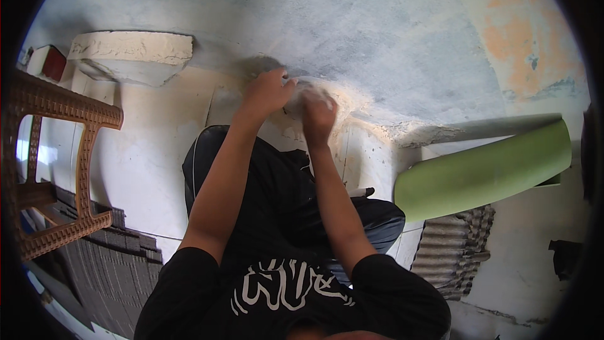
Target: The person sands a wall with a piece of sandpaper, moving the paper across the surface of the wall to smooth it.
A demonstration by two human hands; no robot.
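Wall of worn blue-grey plaster [390, 44] meets the white floor tiles [151, 145] along a ragged, crumbling edge [377, 129]. Close to it, the right hand [319, 116] curls at a whitish, blurred thing [314, 92]; I can't tell if it's clamped. The left hand [267, 91] is just beside, fingers bent, its grip unclear to me, the 2 close together. Tile stretches between the left knee [202, 154] and the brown latticed plastic stool [69, 104]; the curved green sheet [484, 170] crowds the right knee [385, 215].
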